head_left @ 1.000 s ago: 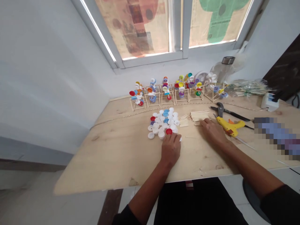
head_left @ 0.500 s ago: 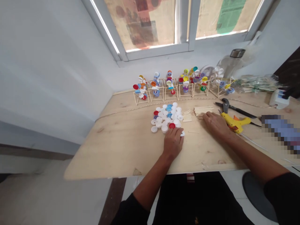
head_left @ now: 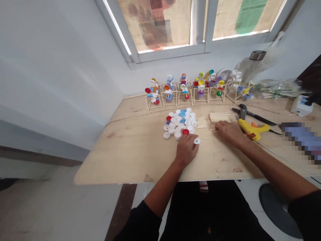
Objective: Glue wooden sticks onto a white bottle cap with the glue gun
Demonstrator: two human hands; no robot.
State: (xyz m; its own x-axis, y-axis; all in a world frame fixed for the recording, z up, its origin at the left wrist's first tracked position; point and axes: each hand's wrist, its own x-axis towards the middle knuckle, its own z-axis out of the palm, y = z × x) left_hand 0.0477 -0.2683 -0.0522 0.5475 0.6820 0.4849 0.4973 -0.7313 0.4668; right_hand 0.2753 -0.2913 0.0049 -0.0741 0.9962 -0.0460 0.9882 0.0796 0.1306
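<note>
white cap [head_left: 198,142] now more exposed beside left hand [head_left: 187,149]

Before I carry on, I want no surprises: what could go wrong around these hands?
The right hand could bump the yellow glue gun lying close beside it; whether it is hot cannot be seen.
The left hand sits against the pile of caps, so a careless shift might scatter some.
The single loose stick between the hands could get swept aside.
</note>
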